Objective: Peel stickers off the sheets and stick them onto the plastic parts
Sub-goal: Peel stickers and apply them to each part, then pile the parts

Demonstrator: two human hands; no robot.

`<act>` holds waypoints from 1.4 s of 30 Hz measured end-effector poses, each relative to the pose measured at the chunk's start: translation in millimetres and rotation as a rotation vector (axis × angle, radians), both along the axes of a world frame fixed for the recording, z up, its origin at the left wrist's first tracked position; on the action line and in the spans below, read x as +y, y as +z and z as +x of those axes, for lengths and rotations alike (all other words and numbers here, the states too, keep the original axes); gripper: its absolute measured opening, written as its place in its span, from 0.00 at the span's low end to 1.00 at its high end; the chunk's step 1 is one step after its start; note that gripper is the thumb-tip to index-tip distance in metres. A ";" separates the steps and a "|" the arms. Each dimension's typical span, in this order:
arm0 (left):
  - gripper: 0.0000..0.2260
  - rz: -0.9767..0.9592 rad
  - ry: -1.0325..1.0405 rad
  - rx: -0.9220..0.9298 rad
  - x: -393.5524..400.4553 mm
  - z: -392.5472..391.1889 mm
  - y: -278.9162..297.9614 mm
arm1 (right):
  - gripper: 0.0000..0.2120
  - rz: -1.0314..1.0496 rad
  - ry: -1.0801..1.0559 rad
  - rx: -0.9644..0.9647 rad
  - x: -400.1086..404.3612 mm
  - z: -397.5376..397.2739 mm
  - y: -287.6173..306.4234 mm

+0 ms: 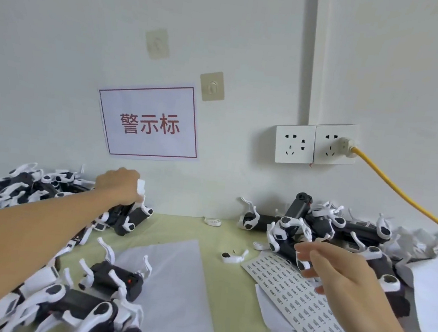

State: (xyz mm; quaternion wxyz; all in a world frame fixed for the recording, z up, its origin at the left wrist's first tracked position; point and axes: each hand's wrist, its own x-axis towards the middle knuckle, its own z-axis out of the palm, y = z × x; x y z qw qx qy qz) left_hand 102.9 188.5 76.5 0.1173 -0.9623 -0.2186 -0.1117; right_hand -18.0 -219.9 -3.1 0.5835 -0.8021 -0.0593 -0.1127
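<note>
My left hand reaches far forward to the left pile and grips a black-and-white plastic part at the pile's right end. My right hand hovers with fingers spread and relaxed above the sticker sheet, holding nothing that I can make out. That sheet lies flat on the right side of the table and carries rows of small printed labels. Another black-and-white part stands alone at the near centre-left.
Piles of black-and-white parts lie at the left, near left and back right. White backing paper covers the table's middle. A loose white clip lies nearby. A yellow cable runs from the wall socket.
</note>
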 end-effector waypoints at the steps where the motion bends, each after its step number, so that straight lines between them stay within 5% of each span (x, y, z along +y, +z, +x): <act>1: 0.20 0.010 -0.021 -0.065 -6.7 -3.2 9.2 | 0.14 -0.008 0.001 0.004 0.7 -0.6 0.1; 6: 0.14 -0.109 -0.152 -0.311 -56.0 -24.6 46.4 | 0.14 -0.034 0.010 0.022 3.3 -3.8 0.9; 14: 0.12 -1.208 -0.177 -0.463 -149.0 -57.3 -13.7 | 0.13 -0.071 0.006 0.076 -0.1 -4.4 -2.4; 17: 0.12 -1.430 -0.092 -0.485 -170.5 -76.2 -60.2 | 0.12 -0.086 -0.043 0.093 -4.3 -1.1 -4.1; 23: 0.10 -1.272 -0.003 -0.581 -181.4 -107.4 -89.7 | 0.16 -0.264 -0.129 0.158 -12.4 7.7 -12.5; 29: 0.09 -1.016 0.000 -0.463 -175.0 -116.1 -83.8 | 0.17 -0.682 -0.116 0.237 -14.2 2.9 -16.9; 33: 0.12 -0.939 -0.004 -0.320 -173.2 -117.4 -86.6 | 0.28 -0.877 -0.067 0.293 -11.4 -0.4 -21.1; 42: 0.20 -0.497 -0.037 -0.326 -196.3 -121.5 -74.8 | 0.36 -0.832 0.005 0.353 -5.1 -2.9 -17.1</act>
